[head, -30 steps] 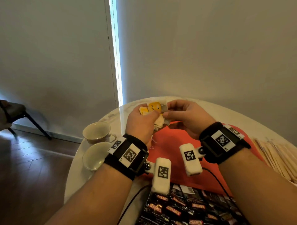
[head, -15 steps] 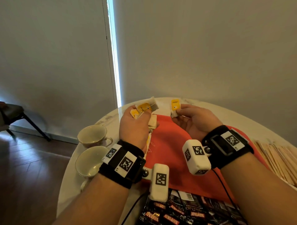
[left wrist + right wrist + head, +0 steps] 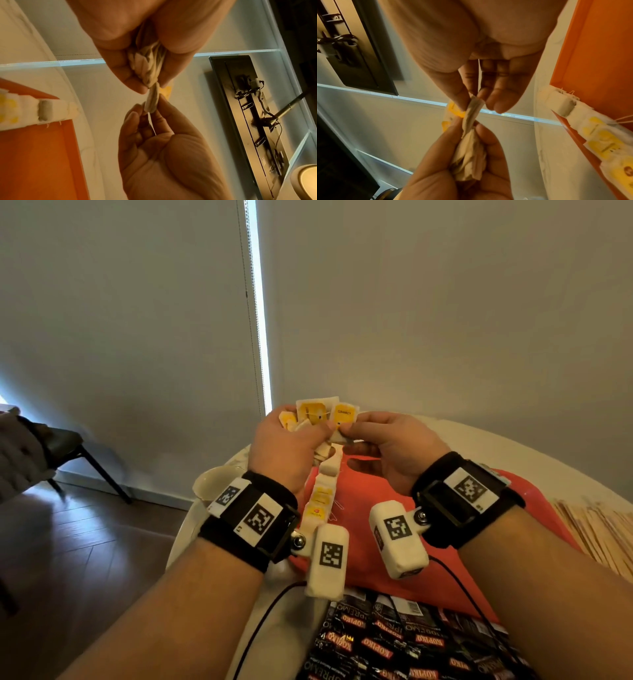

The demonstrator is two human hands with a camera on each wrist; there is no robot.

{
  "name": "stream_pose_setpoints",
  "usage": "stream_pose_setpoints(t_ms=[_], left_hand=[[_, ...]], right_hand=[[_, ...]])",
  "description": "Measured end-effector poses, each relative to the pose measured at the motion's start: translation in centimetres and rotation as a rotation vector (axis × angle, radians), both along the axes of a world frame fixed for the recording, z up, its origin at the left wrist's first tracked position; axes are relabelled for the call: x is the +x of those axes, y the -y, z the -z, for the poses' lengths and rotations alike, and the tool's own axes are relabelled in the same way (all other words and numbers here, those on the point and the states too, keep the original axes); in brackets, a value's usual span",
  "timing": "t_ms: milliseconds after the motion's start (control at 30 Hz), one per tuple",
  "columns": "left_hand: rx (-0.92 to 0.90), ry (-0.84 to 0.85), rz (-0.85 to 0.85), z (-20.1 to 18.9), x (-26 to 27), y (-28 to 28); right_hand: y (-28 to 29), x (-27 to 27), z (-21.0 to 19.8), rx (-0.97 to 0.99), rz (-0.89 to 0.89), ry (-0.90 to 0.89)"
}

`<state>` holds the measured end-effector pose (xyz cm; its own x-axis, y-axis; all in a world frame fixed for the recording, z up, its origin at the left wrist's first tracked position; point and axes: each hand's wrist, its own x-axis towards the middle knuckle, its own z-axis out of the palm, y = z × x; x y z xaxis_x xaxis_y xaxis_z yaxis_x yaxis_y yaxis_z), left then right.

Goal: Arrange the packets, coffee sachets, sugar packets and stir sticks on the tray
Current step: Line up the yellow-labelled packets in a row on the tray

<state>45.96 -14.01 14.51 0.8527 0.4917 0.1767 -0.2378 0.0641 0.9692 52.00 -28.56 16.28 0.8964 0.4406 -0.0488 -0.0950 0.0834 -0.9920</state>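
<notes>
table (image 3: pixel 513 446): white, round, carries all the things
tray (image 3: pixel 370 546): red-orange, middle of table, under both hands
coffee sachets (image 3: pixel 404 642): black, "KOPIKO" in red, near edge in front of tray
stir sticks (image 3: pixel 603 529): pale wood, heaped right of tray
left hand (image 3: pixel 284 446): fingers curled round bunch of yellow-white packets (image 3: pixel 313 412), held above tray
right hand (image 3: pixel 394 446): thumb and fingers pinch one packet (image 3: pixel 343 419), print too blurred to read

Bare forearms, no sleeves. Left hand (image 3: pixel 286 446) and right hand (image 3: pixel 394 450): each wrist wears wide black strap (image 3: pixel 250 522) with white square-coded marker tags. White rounded camera pod (image 3: pixel 327 559) on metal pivot beside each strap; thin black cable (image 3: pixel 260 621) trails from each.
</notes>
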Motion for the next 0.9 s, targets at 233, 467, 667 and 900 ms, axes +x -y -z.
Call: stream_pose_setpoints(t_ms=[233, 467, 667, 900], left_hand=[[-0.101, -0.013, -0.049, -0.6, -0.2, -1.5], [-0.184, 0.002, -0.053, -0.7, -0.3, -3.0], [-0.169, 0.008, -0.04, -0.4, 0.0, -3.5], [-0.186, 0.009, -0.033, -0.1, 0.0, -3.4]], right_hand=[[-0.9, 0.1, -0.5, -0.024, -0.002, 0.043], [-1.5, 3.3, 3.2, -0.154, 0.202, -0.132], [-2.4, 5.4, 7.1, -0.327, 0.213, -0.24], [-3.6, 5.9, 7.7, -0.38, 0.142, -0.192]])
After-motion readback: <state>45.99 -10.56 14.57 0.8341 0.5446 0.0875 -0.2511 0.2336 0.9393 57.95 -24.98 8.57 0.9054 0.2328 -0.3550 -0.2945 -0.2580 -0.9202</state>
